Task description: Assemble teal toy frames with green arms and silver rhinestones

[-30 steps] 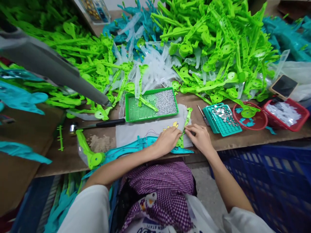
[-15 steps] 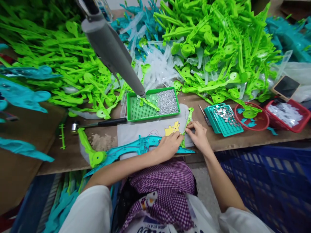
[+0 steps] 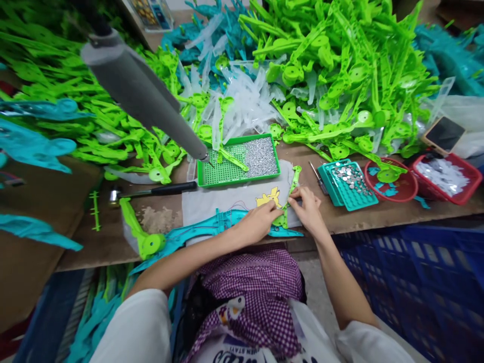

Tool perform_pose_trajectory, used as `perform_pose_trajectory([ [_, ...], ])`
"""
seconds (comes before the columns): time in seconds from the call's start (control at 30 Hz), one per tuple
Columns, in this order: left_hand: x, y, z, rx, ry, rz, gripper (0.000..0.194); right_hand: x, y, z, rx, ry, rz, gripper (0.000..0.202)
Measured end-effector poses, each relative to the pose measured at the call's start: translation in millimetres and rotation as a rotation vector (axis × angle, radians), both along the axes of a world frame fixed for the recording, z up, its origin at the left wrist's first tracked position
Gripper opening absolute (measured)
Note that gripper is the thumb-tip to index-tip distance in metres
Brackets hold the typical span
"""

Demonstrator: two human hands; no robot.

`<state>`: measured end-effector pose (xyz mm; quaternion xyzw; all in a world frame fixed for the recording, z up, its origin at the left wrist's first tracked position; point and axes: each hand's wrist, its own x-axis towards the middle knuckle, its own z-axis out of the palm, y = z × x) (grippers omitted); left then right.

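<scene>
A narrow lime-green plastic part point(image 3: 295, 177) lies on the grey cloth, its lower end at the teal plastic shell point(image 3: 181, 235). My right hand point(image 3: 307, 207) is closed in a pinch at the right edge of the green part, near its middle. From the left, my left hand point(image 3: 257, 222) bends its fingers against the part's lower end, its wrist crossing over the shell. Whatever small piece sits between the fingertips is too small to tell. Thin reddish wires run along the shell. A yellow printed figure point(image 3: 267, 197) shows on the cloth beside my left fingers.
A grey electric screwdriver point(image 3: 139, 91) hangs over a green tray point(image 3: 200, 174) of small screws. A hammer point(image 3: 162, 190) lies at left. At right stand a teal tray point(image 3: 350, 204) of metal discs and two red baskets point(image 3: 393, 196) point(image 3: 463, 199). Piles of green parts point(image 3: 340, 65) fill the back.
The hanging screwdriver has swung to the left and toward me. My left fingers have pulled back slightly, showing more of the green part's lower end. My right hand stays nearly in place.
</scene>
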<state>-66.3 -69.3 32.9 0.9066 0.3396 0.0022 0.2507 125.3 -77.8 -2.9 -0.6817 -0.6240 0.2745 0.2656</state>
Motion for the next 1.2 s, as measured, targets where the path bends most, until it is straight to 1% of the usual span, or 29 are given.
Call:
perform_pose_trajectory([
  [0.17, -3.5, 4.9, 9.2, 0.110, 0.099, -0.089, 0.032, -0.6, 0.2, -1.7, 0.030, -0.024, 0.006, 0.016],
  [0.3, -2.2, 4.4, 12.0, 0.136, 0.134, -0.106, 0.029, 4.5, -3.0, -2.6, 0.039, -0.055, 0.051, 0.016],
  [0.43, -4.3, 7.3, 6.4, 0.105, 0.086, -0.094, 0.030, 12.5, -9.0, -0.3, 0.048, -0.099, 0.162, 0.023],
  [0.63, -14.2, 2.6, -11.7, 0.097, -0.019, -0.012, 0.033, 15.7, -10.6, 4.5, 0.015, -0.111, 0.192, 0.028],
  [0.73, -18.1, -1.6, -17.0, 0.116, -0.046, 0.001, 0.033, 14.7, -10.0, 4.9, 0.011, -0.098, 0.205, 0.031],
  [0.8, -18.5, -3.6, -17.0, 0.119, -0.045, -0.004, 0.031, 13.2, -9.8, 4.6, 0.014, -0.102, 0.187, 0.033],
  [0.9, -16.7, -6.1, -13.1, 0.103, -0.036, -0.014, 0.030, 11.8, -8.8, 4.1, 0.024, -0.123, 0.159, 0.031],
  [1.0, -14.9, -7.8, -9.2, 0.082, -0.025, -0.023, 0.031, 12.3, -7.2, 4.9, 0.021, -0.118, 0.180, 0.031],
  [1.1, -14.3, -7.2, -7.6, 0.063, -0.005, -0.017, 0.032, 11.9, -5.6, 7.3, 0.008, -0.101, 0.188, 0.031],
  [1.2, -14.5, -4.2, -6.6, 0.041, -0.003, -0.012, 0.034, 8.9, -4.4, 9.3, -0.021, -0.115, 0.147, 0.029],
])
